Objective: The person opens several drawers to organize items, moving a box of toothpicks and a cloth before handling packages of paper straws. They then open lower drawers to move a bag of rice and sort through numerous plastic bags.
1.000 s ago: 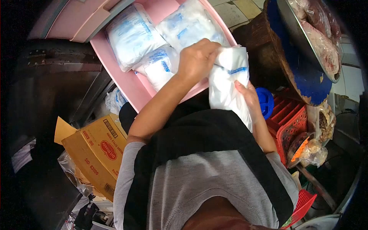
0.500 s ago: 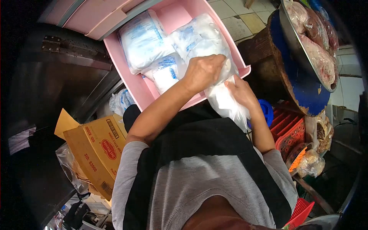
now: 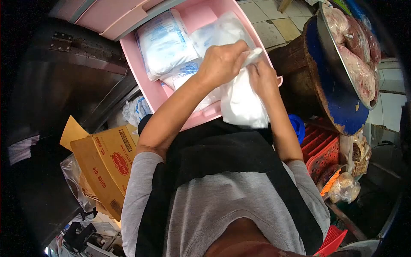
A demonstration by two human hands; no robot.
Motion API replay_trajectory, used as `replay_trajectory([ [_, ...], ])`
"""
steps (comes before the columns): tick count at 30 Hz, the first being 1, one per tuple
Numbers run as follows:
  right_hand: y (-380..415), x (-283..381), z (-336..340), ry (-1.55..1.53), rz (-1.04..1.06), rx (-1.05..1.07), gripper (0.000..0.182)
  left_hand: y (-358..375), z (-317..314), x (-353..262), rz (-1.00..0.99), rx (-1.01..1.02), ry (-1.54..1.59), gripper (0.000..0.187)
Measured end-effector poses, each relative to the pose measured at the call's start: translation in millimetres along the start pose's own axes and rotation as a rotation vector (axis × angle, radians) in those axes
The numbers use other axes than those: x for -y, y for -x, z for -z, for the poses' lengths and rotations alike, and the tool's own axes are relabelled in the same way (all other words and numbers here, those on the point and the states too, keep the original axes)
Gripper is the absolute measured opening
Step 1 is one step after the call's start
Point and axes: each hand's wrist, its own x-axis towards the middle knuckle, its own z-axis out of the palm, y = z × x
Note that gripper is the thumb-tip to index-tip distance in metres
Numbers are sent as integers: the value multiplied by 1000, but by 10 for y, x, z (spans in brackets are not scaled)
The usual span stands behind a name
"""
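A white plastic bag [image 3: 245, 100] hangs over the front edge of an open pink drawer [image 3: 139, 81], with its upper end bunched. My left hand [image 3: 224, 62] is closed on that gathered end, a tip of it sticking out past the fingers. Against the right side of the bag, my right hand [image 3: 263, 81] has its fingers curled on the plastic. In the drawer lie a packet with blue print [image 3: 167, 43], another white packet partly under my left forearm, and a clear plastic bag with white contents [image 3: 231, 28] behind my hands.
An open cardboard carton [image 3: 102, 158] stands at left. At right, a metal basin [image 3: 342, 55] of bagged meat rests on a blue-topped wooden stand [image 3: 312, 73]. Below it are a red plastic crate [image 3: 323, 147] and a blue plastic item [image 3: 296, 128].
Both hands have moved up, away from my body, with the white bag. My left hand has shifted onto its bunched end, and more of the bag's body shows below.
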Motion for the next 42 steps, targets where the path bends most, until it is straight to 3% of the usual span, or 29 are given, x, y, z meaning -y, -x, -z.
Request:
replay_trajectory([
  [3, -238, -219, -256, 246, -62, 69, 21, 29, -161, 142, -27, 8, -53, 4],
  [5, -218, -273, -324, 229, -44, 29, 21, 41, -255, 176, 39, -41, -123, 6],
  [7, -122, -101, -172, 247, -20, -169, 23, -6, -319, 193, 50, -65, -124, 7],
  [8, -52, -131, -169, 160, 77, -314, 29, -29, -344, 192, 64, -88, -96, 7],
  [9, 37, -169, -161, 162, 81, -311, 29, -49, -363, 193, 77, -110, -68, 8],
  [11, 170, -213, -137, 92, 405, -438, 35, -62, -406, 225, 79, -94, -55, 8],
  [12, 212, -129, -142, 91, 406, -434, 35, -40, -421, 238, 82, -65, -39, 9],
  [14, 244, 80, -165, 205, 472, -160, 40, -20, -435, 254, 34, -50, -19, 9],
  [16, 113, 9, -236, 178, 519, -65, 42, 9, -436, 253, -10, -42, -3, 9],
  [18, -111, -127, -419, 145, 572, 28, 43, 39, -409, 249, -311, -5, -76, 9],
  [22, -629, -169, -786, -149, 675, 87, 39, 164, -339, 212, -268, 155, -71, 13],
  [24, -882, 151, -619, 338, 563, 128, 35, 134, -335, 277, -272, 148, -102, 13],
  [28, -1139, 218, -767, 261, 343, 84, 31, 156, -305, 288, -218, 52, -166, 11],
  [30, -1115, -19, -881, 33, 419, -20, 34, 173, -287, 236, -217, -15, -255, 15],
  [32, -1008, -272, -926, 2, 521, -137, 38, 194, -273, 264, -213, -89, -344, 20],
  [33, -935, -324, -917, -26, 616, -256, 42, 241, -302, 326, -87, -101, -348, 25],
  [34, -857, -220, -803, 76, 504, -131, 48, 280, -328, 368, 39, -114, -350, 30],
  [35, -824, -217, -793, 78, 510, -128, 48, 317, -364, 399, 42, -120, -350, 30],
  [37, -842, -212, -795, 430, 676, -125, 53, 324, -407, 425, 74, -22, -144, 30],
  [38, -956, -172, -844, 431, 686, -128, 53, 321, -454, 418, 107, -70, -68, 26],
  [42, -1571, -166, -1239, 617, 574, -107, 50, 266, -464, 308, 63, 6, -52, 21],
])
